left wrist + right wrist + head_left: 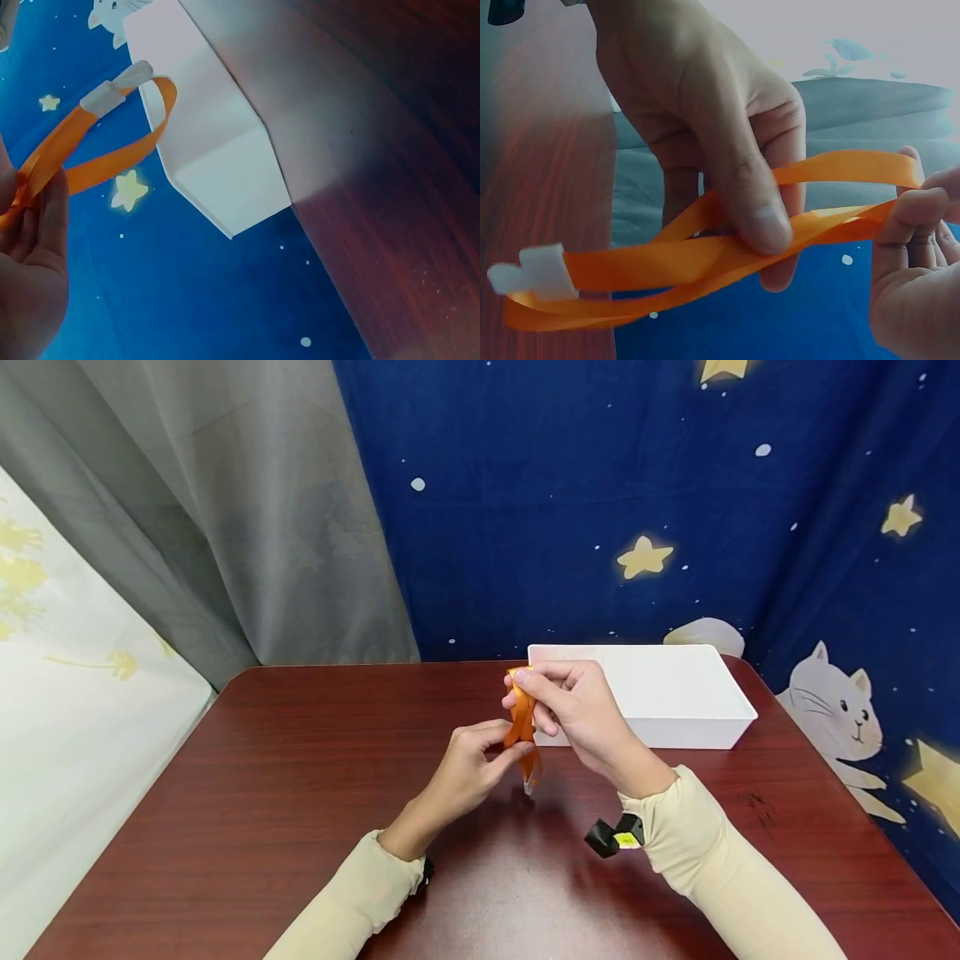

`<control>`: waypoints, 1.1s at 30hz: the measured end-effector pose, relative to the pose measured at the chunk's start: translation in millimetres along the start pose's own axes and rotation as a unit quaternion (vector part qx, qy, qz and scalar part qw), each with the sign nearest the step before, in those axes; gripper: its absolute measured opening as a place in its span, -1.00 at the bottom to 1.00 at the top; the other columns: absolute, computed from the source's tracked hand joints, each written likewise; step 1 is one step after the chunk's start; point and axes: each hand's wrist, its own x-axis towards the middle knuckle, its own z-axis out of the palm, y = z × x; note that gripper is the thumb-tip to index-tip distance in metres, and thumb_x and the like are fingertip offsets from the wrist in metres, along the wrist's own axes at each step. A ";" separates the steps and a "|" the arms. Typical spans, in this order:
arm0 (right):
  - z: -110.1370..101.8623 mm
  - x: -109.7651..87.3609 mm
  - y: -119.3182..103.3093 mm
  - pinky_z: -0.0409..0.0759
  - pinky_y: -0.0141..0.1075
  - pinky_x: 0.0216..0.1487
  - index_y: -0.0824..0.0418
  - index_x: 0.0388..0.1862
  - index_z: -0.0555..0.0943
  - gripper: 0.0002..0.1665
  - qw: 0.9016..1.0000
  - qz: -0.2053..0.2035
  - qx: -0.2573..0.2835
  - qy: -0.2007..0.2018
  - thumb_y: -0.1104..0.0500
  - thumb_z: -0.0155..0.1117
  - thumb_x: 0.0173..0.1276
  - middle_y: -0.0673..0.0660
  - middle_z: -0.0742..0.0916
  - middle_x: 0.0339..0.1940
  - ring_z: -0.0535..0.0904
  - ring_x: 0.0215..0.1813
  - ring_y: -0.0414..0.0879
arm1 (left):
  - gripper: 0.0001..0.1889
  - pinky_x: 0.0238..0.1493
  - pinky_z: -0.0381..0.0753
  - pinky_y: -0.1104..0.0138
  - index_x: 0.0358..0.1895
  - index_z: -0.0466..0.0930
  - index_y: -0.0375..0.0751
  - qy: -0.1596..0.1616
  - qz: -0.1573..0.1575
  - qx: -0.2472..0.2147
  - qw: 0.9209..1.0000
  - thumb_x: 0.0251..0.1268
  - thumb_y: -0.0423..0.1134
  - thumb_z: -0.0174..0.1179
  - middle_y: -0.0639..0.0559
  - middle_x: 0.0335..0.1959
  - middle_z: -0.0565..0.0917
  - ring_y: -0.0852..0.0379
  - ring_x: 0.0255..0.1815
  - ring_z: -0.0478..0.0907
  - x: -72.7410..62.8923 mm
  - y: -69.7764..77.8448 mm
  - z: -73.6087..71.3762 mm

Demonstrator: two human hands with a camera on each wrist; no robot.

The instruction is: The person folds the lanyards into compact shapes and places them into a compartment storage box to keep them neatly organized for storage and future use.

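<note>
An orange ribbon lanyard (522, 712) is held folded in loops above the table, stretched between both hands. My right hand (585, 714) pinches its upper end between thumb and fingers. Lower down, my left hand (467, 768) grips the loops with its thumb pressed over the ribbon. From the lower end of the lanyard hangs a white plastic clip (549, 270). In the right wrist view the left hand (720, 127) crosses the middle, and the right hand (919, 262) is at the right edge. The left wrist view cuts off part of the left hand (34, 281).
A white rectangular box (667, 733) stands at the back right of the dark red wooden table (315, 793), just behind the right hand. A blue star-patterned curtain (525, 527) and a grey curtain (300, 527) hang behind the table.
</note>
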 end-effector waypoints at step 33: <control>-12.4 0.2 -0.7 0.37 -0.47 -0.61 0.51 -0.06 0.63 -0.71 1.000 0.001 -0.016 0.025 0.24 0.20 0.49 0.16 0.76 -0.42 0.33 -0.76 -0.19 | -0.73 -0.25 0.60 0.37 0.05 0.60 -0.51 -0.033 -0.154 -0.217 0.963 0.47 -0.35 0.12 -0.29 -0.27 0.69 -0.13 -0.34 0.59 -4.6 6.6 -7.6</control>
